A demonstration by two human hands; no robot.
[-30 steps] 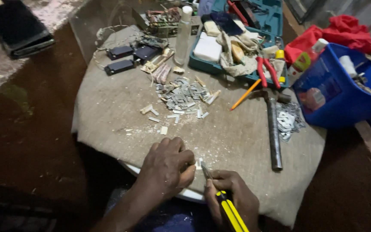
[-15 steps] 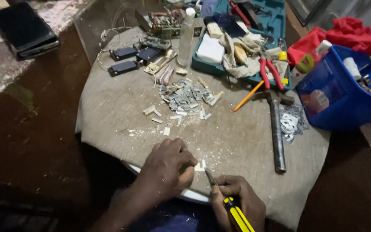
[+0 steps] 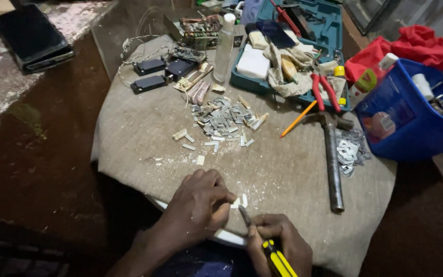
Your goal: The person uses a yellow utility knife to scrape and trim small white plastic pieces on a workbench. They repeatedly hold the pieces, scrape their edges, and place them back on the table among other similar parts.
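A dark flat case (image 3: 33, 37) lies far left on the ledge, well apart from the work. On the cloth-covered worktop (image 3: 139, 133), black boxes (image 3: 152, 74) sit near a pile of metal bits (image 3: 221, 118), within reach. The left hand (image 3: 201, 205) has its fingers (image 3: 226, 197) pinched on a small white chip (image 3: 236, 203), seemingly steadying it at the near edge. The right hand (image 3: 278, 243) is closed round a yellow-handled screwdriver (image 3: 262, 241), tip near the chip. Further right lie a hammer (image 3: 331, 164), red pliers (image 3: 324, 92) and a blue bin (image 3: 411, 120).
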